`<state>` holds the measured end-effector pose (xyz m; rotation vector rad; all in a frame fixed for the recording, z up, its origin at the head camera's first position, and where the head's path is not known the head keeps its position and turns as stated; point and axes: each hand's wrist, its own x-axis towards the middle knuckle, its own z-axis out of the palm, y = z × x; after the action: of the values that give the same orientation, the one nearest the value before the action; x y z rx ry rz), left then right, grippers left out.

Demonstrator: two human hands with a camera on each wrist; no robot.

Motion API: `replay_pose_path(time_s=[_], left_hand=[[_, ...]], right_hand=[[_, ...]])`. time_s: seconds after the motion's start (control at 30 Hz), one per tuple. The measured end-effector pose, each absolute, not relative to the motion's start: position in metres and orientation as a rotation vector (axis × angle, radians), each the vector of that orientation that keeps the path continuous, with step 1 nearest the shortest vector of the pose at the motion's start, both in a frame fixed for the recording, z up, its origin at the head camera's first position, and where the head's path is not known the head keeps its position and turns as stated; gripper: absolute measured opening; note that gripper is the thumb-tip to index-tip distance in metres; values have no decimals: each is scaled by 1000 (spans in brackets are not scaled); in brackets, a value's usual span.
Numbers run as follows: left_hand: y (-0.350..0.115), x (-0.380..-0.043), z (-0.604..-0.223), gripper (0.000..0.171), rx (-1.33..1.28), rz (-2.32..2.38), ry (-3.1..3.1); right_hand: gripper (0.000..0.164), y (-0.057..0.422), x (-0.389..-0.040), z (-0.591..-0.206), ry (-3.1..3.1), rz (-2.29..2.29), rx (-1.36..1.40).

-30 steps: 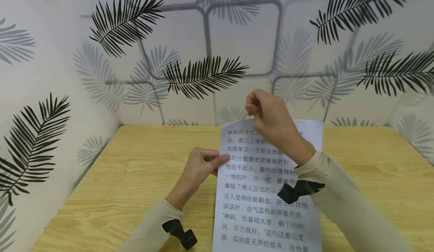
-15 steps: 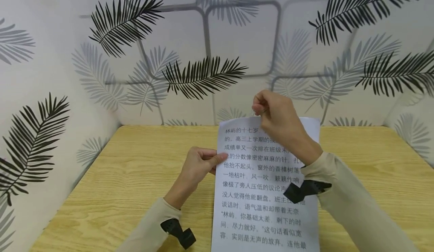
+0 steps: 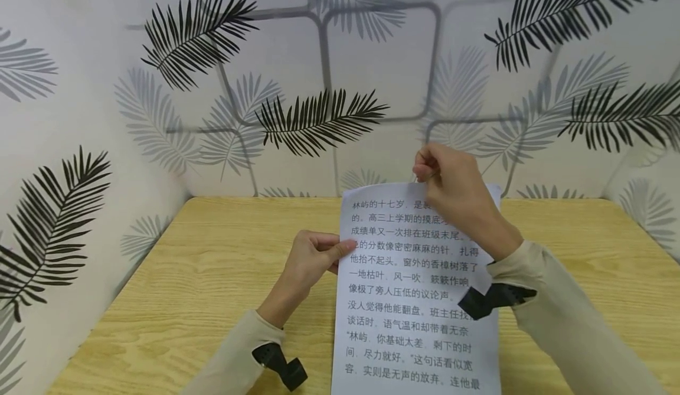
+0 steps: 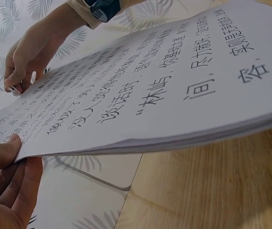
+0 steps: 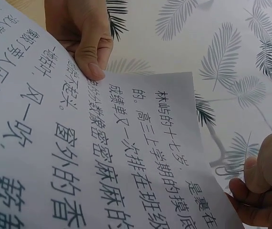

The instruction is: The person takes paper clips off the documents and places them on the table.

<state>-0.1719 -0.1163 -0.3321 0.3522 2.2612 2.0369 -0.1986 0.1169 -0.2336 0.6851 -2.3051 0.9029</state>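
A stack of white paper sheets [image 3: 409, 318] printed with lines of Chinese text is held up over the table. My left hand [image 3: 310, 262] grips its left edge, thumb on the front and the other fingers behind, as the right wrist view shows too. At the top edge, right of the middle, is my right hand [image 3: 457, 191], pinching a wire paper clip [image 5: 228, 169] between thumb and forefinger. One looped end of the clip sticks out towards the paper's top edge. The left wrist view shows the layered sheets side-on.
The wood-grain table [image 3: 212, 300] spreads out beneath both arms. Behind it stands a pale wall [image 3: 372, 58] patterned with dark and grey leaves. A black wrist camera [image 3: 281, 365] sits on the left sleeve, another [image 3: 494, 299] on the right.
My right hand has slid rightward along the top of the sheets with the paper clip, uncovering more text. The sheets shifted slightly left and up at first; the left hand keeps its grip.
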Motion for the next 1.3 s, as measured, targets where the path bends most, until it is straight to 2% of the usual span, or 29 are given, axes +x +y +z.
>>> replay_pose_path(time_s=[0.6,0.97,1.3], left_hand=[[-115,-173,-332,18,365,2068,2267],[-115,-173,-335,18,346,2066,2270],[-116,-173,-335,18,354,2053,2271]], right_hand=[[18,150,-200,-243,-2314,830,589],[20,162,-199,-246,-2315,815,550],[14,180,-196,-250,-2341,765,469]])
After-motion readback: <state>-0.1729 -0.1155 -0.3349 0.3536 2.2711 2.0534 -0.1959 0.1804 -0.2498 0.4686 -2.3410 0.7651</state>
